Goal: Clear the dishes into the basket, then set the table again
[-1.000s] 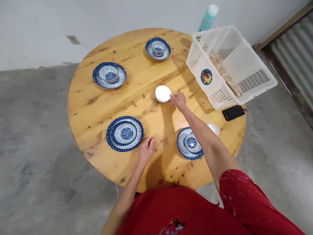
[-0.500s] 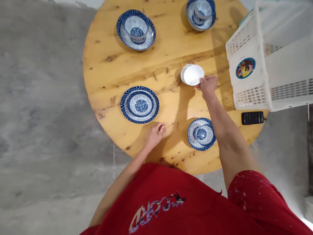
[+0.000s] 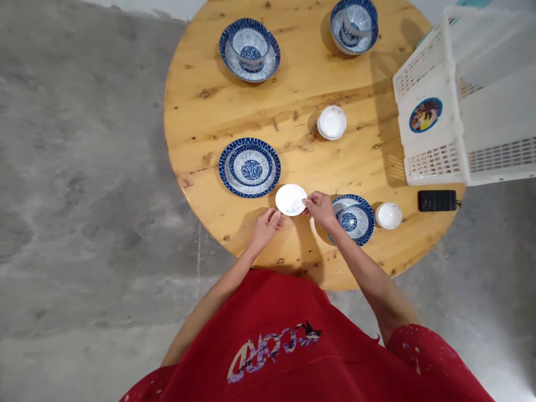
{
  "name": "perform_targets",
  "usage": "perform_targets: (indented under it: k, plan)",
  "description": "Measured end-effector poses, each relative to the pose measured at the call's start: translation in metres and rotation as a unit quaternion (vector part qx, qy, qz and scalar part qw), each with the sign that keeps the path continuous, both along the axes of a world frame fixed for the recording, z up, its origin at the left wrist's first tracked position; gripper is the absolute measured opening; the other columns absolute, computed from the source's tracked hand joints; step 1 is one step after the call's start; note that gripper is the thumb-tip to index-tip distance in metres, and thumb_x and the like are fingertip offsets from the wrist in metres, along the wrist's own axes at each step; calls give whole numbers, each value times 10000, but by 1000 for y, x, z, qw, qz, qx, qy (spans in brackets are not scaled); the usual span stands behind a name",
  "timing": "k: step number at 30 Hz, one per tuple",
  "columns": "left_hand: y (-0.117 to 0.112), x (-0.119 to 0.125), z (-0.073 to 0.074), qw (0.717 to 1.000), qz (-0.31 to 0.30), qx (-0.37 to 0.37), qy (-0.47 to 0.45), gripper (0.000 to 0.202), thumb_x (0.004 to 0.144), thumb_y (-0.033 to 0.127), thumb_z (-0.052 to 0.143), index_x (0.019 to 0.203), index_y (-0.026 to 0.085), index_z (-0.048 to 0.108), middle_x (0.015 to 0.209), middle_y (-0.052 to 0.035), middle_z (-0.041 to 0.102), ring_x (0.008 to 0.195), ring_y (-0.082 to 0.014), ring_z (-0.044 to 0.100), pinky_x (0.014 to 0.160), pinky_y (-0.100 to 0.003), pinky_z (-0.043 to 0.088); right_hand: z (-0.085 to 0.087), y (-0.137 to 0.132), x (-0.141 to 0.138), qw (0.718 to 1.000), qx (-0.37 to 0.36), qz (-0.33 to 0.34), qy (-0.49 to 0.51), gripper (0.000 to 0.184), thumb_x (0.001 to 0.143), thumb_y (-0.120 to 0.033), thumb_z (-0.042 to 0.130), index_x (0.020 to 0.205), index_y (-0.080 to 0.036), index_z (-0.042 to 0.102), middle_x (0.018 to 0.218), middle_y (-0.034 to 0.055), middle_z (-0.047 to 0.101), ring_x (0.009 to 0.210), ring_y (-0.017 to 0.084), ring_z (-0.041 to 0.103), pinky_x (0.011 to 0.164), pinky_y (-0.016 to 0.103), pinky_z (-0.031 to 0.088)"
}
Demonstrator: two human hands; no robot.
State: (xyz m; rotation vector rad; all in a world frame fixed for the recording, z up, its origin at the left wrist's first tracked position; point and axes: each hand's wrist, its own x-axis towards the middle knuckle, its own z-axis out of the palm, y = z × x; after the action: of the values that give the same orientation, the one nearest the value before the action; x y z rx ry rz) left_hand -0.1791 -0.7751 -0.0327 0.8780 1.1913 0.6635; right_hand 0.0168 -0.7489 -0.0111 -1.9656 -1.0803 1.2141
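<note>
"OK, quick q: where's the white dish [image 3: 290, 200]?"

"Nr edge of the wood table [image 3: 305, 159], btwn the stacked plates [image 3: 252, 168] on the L & the blue plate [image 3: 368, 213] on the R. Can't tell if it's raised or resting."

"And the R hand [image 3: 320, 207]?"

"Thumb + fingers pinching the dish's R rim. Wrist's over the L part of the blue plate, which has a patterned bowl [image 3: 350, 222] in it."

"L hand [image 3: 268, 226]?"

"Fingers loosely curled, just beside the dish's lower-L rim. Can't tell if they're touching or gripping it."

"What else is nearby?"

"Small white bowl [image 3: 389, 215] just R of the blue plate, then a black phone-like item [image 3: 437, 201] further R. Stacked white bowls [image 3: 332, 122] nr the middle, beyond the dish."

"Far side?"

"2 sets, both blue/white: far-L bowl [image 3: 250, 50] in the far-L plate [image 3: 225, 54], far-R bowl [image 3: 357, 23] in the far-R plate [image 3: 336, 29]."

"R edge?"

"White basket [image 3: 435, 159], slotted sides, w/ a round sticker [image 3: 426, 115] on its table-facing wall. Black item's nr its lower corner."
</note>
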Motion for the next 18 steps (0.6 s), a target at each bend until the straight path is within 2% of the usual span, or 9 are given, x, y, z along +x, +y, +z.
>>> perform_targets:
  k: [5, 12, 18]
  plan:
    - [-2, -2, -3, 1000, 4, -22, 17, 300, 890, 437, 554, 787, 159, 600, 716, -37, 679, 576, -116, 636, 536, -218, 529, -12, -12, -15, 999, -5, 10, -38, 155, 777, -294, 598, 679, -206, 516, 517, -27, 581, 515, 182, 664, 448, 228, 461]
    - [3, -4, 3, 998, -10, -26, 50, 271, 900, 380, 550, 756, 154, 595, 676, -32, 658, 541, -112, 629, 489, -200, 501, -14, -17, -22, 999, -34, -27, -17, 174, 789, -320, 604, 705, -219, 490, 517, -27, 593, 505, 177, 653, 437, 229, 474]
    - [4, -10, 6, 996, -25, -13, 81, 301, 907, 419, 528, 766, 162, 598, 678, -30, 662, 552, -126, 633, 492, -213, 501, -15, -21, -15, 999, -24, -21, -8, 234, 812, -413, 623, 752, -194, 567, 561, -2, 637, 513, 179, 661, 451, 238, 491]
